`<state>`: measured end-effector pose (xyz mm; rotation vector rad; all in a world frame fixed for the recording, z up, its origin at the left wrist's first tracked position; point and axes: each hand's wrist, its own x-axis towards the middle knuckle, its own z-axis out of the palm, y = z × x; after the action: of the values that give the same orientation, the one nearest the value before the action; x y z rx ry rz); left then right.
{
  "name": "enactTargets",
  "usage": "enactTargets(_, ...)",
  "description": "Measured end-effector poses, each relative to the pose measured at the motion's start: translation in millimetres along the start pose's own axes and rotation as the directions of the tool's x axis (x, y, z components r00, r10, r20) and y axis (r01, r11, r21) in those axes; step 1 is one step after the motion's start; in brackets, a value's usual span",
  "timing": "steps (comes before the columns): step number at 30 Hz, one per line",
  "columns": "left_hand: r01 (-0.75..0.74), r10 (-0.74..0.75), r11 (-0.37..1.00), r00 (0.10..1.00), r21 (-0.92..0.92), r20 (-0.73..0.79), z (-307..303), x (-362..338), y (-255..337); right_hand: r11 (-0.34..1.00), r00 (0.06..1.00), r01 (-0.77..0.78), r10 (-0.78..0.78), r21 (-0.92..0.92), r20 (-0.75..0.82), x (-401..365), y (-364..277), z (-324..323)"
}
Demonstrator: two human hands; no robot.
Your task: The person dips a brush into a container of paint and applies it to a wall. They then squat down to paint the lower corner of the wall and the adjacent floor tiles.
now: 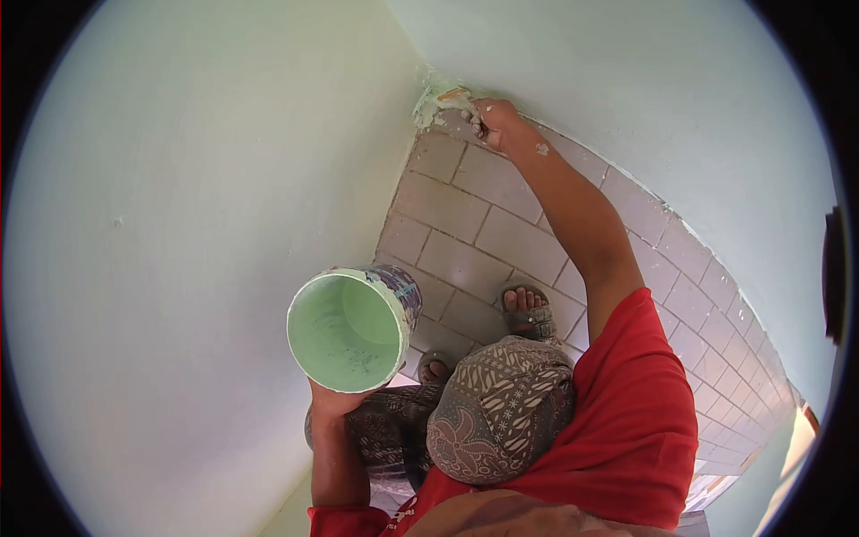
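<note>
A paint bucket with light green paint inside is tilted with its mouth toward the camera. My left hand holds it from below, the fingers mostly hidden behind it. At the corner where the two walls meet the floor, my right hand is closed around a small brush with a light brown part showing. The brush touches the low corner, where pale green paint is smeared on the wall base and floor edge. White paint specks mark my right hand and wrist.
Pale green walls rise on the left and right. Brick-shaped tiles cover the floor between them. My sandalled foot and patterned trousers are below. An opening with light is at the lower right.
</note>
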<state>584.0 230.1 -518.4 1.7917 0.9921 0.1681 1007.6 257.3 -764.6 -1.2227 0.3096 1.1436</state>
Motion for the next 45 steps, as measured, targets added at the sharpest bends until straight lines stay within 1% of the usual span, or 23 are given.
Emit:
enactTargets(2, 0.005, -0.006, 0.999, 1.0, -0.034, -0.014, 1, 1, 0, 1.0, 0.999, -0.013, 0.014, -0.017, 0.029, 4, 1, 0)
enactTargets(4, -0.055, 0.053, 0.998, 0.998, -0.04, -0.034, -1, -3, -10, 0.998, 0.999, -0.006, 0.008, 0.056, -0.046, 3, 2, 1)
enactTargets(8, 0.005, -0.005, 1.0, 1.0, 0.022, -0.005, -6, -11, -11, 0.995, 0.999, 0.02, -0.017, 0.103, -0.034, 15, 8, -8)
enactTargets(10, -0.016, 0.015, 0.999, 1.0, -0.04, -0.015, 0, -6, -1, 0.999, 0.992, -0.032, 0.027, 0.041, 0.125, 17, 0, -22)
enactTargets(13, 0.001, -0.001, 1.0, 1.0, 0.01, 0.014, -1, -3, -2, 0.976, 0.999, -0.047, 0.047, 0.213, 0.004, 22, 6, -9)
enactTargets(14, 0.0, 0.0, 1.0, 1.0, 0.012, 0.011, 0, -4, -2, 0.976, 0.999, -0.048, 0.047, 0.213, 0.007, 16, 9, -9)
enactTargets(16, 0.02, -0.024, 0.986, 0.999, -0.164, -0.022, 7, -9, 2, 0.997, 0.994, 0.06, -0.064, 0.043, 0.091, -1, 16, -17)
enactTargets(17, 0.032, -0.035, 0.988, 0.999, -0.152, -0.018, 9, -10, 10, 0.997, 0.995, 0.047, -0.052, 0.054, 0.09, -2, 16, -22)
enactTargets(19, 0.037, -0.037, 0.999, 0.999, 0.004, -0.007, 7, -9, 16, 0.998, 0.981, 0.069, -0.069, 0.003, 0.18, -7, 17, -26)
enactTargets(20, 0.023, -0.023, 0.999, 1.0, -0.022, -0.006, 1, -4, -5, 0.996, 0.981, 0.089, -0.085, -0.017, 0.173, -4, 24, -21)
enactTargets(23, -0.013, 0.011, 1.0, 0.998, -0.021, -0.068, 1, -10, -3, 0.987, 0.981, 0.155, -0.149, -0.04, 0.123, -24, 26, -13)
enactTargets(25, 0.04, -0.046, 0.988, 0.998, -0.15, -0.036, -2, -14, -5, 0.93, 0.944, 0.329, -0.325, -0.166, 0.055, -19, 36, -12)
enactTargets(26, 0.048, -0.054, 0.988, 0.998, -0.149, -0.037, -3, -16, -5, 0.932, 0.947, 0.322, -0.317, -0.167, 0.056, -18, 42, -10)
enactTargets(28, 0.051, -0.051, 0.995, 0.999, -0.091, -0.004, -3, -16, 1, 0.778, 0.865, 0.473, -0.499, -0.414, 0.049, -17, 49, 0)
enactTargets(32, 0.01, -0.01, 1.0, 1.0, 0.02, -0.008, -2, -11, 2, 0.753, 0.882, 0.456, -0.454, -0.474, 0.128, -28, 97, 16)
enactTargets(34, -0.02, 0.021, 0.999, 1.0, 0.031, -0.01, -1, -9, 0, 0.695, 0.861, 0.505, -0.446, -0.512, 0.244, -37, 109, 11)
enactTargets(35, -0.017, 0.018, 0.999, 1.0, 0.035, -0.008, -1, -9, 0, 0.699, 0.863, 0.502, -0.444, -0.51, 0.242, -36, 108, 8)
enactTargets(37, 0.013, -0.014, 0.993, 1.0, -0.118, -0.006, 1, -15, 3, 0.746, 0.86, 0.494, -0.494, -0.448, 0.126, -43, 94, 3)
enactTargets(38, 0.027, -0.028, 0.994, 1.0, -0.108, -0.007, 2, -17, 10, 0.756, 0.868, 0.483, -0.481, -0.442, 0.126, -44, 85, 5)
enactTargets(40, 0.034, -0.034, 0.998, 0.999, 0.058, -0.001, 2, -15, 15, 0.788, 0.84, 0.513, -0.542, -0.34, 0.01, -38, 66, 12)
enactTargets(41, 0.027, -0.027, 0.998, 1.0, 0.051, 0.0, 0, -16, 10, 0.783, 0.836, 0.518, -0.549, -0.345, 0.01, -35, 74, 17)
enactTargets(43, -0.002, 0.001, 0.996, 1.0, 0.092, 0.003, -1, -14, 11, 0.666, 0.792, 0.574, -0.599, -0.477, 0.117, -25, 100, 30)
enactTargets(45, -0.015, 0.016, 0.998, 1.0, 0.057, -0.005, 0, -13, 12, 0.646, 0.778, 0.603, -0.607, -0.468, 0.163, -35, 132, 41)
